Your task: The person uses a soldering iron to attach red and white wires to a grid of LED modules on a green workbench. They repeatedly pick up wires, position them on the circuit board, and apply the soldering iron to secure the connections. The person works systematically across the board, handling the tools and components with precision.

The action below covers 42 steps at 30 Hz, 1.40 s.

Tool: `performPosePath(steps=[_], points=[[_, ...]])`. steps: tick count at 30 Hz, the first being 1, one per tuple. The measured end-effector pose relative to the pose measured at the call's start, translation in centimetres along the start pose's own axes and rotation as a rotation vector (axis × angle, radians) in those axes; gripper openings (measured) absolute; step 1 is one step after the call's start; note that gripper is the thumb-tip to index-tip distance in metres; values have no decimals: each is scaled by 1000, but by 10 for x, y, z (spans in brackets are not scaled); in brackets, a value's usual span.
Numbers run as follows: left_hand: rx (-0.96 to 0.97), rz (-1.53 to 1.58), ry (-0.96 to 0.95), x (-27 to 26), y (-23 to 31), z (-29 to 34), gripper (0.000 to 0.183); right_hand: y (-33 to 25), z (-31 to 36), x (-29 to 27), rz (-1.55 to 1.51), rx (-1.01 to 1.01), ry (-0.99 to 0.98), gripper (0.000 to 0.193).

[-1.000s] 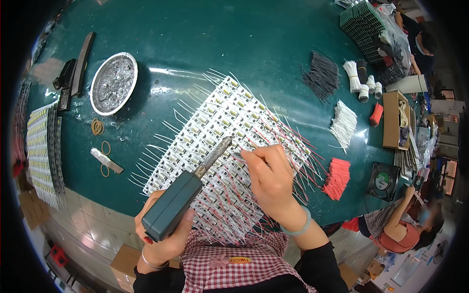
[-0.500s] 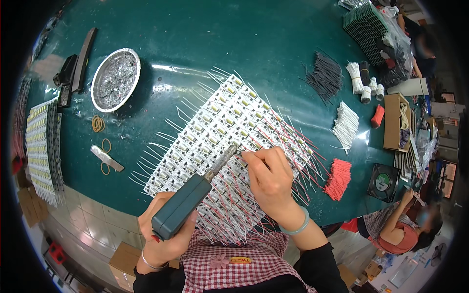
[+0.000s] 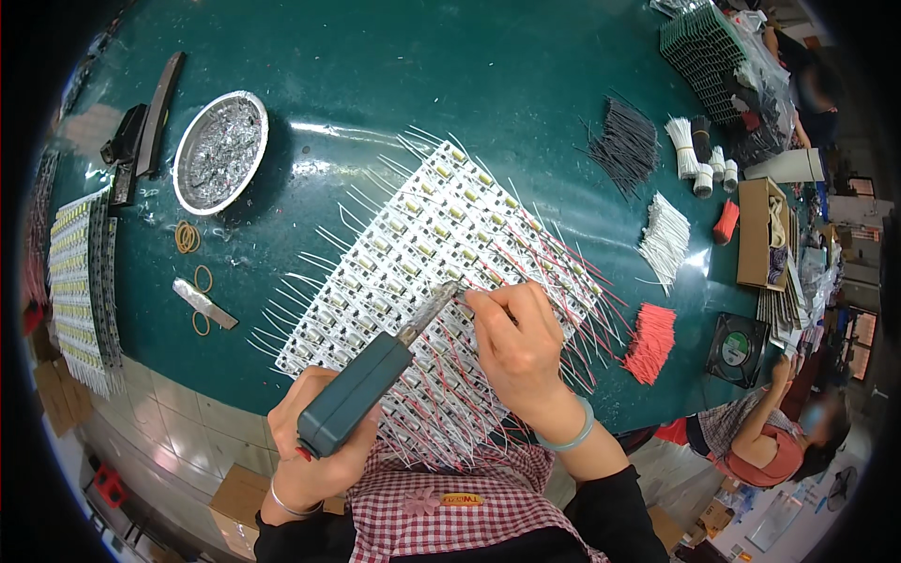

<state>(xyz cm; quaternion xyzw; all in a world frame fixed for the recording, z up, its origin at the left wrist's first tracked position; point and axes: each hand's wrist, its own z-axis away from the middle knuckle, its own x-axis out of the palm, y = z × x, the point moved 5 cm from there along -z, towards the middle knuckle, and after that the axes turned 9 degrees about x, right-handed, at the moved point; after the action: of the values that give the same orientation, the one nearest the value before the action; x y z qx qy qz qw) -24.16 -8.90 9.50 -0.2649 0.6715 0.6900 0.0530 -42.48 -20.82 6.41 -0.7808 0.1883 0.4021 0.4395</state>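
My left hand (image 3: 314,448) is wrapped round a dark green soldering gun (image 3: 357,392). Its silvery, crusted tip points up and right, onto a panel of white circuit boards (image 3: 375,267). Right by that tip, the thumb and forefinger of my right hand (image 3: 521,340) pinch a thin wire, mostly hidden by the fingers. Small yellow components cover the panel in rows. White wires stick out along its upper left edge, while red wires (image 3: 502,258) and white ones trail from the right and lower parts.
A round bowl of solder scraps (image 3: 176,159) stands at left, near rubber bands (image 3: 188,237) and a silvery bar (image 3: 205,303). Bundles of black wires (image 3: 624,145), white wires (image 3: 664,242) and red wires (image 3: 649,344) lie at right, with a fan (image 3: 735,350). A co-worker (image 3: 765,441) sits beyond.
The soldering gun and my left hand have shifted slightly up and right. My right hand stays almost still beside the tip.
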Motion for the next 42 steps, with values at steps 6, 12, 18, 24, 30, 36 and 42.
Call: performPosePath(steps=[6,12,18,24,30,36,42], points=[[3,28,-12,-2,-5,5,27,-1,0,0,21,2,-11,29],[20,-11,53,-6,-1,6,21,-1,0,-1,15,-3,-5,29],[32,-16,40,-7,0,8,25,-2,0,-1,10,1,0,30],[-8,72,78,-2,0,6,22,-2,1,-1,12,7,6,29],[-8,21,16,0,2,3,20,-1,1,-1,6,7,15,29],[19,62,44,2,0,4,20,-1,1,-2,-4,9,5,28],[30,-4,39,-1,2,5,21,-1,0,-1,-3,13,-2,28]])
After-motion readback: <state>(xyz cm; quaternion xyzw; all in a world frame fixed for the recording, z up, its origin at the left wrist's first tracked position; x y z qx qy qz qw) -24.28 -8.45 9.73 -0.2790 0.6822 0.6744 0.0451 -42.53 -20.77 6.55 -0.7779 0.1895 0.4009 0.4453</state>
